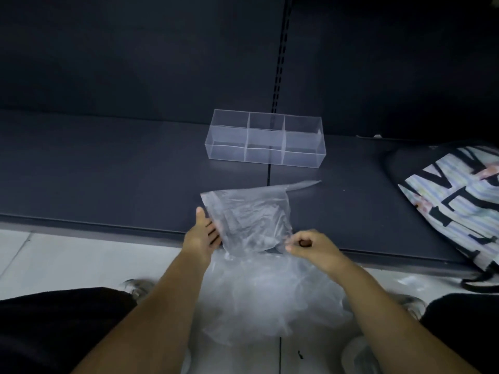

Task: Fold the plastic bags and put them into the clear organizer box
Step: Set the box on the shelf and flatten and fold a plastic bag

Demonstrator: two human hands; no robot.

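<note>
Centre frame, a plastic bag [251, 211] lies on the dark shelf [108, 171]. The left hand [201, 238], fingers straight, touches its left edge; the right hand [310, 245] pinches its lower right corner. The clear box [264, 155] stands above, apart.

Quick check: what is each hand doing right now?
Left hand: open, straight fingers against the plastic bag at its left edge.
Right hand: curled, pinching the same bag's lower right corner.
</note>
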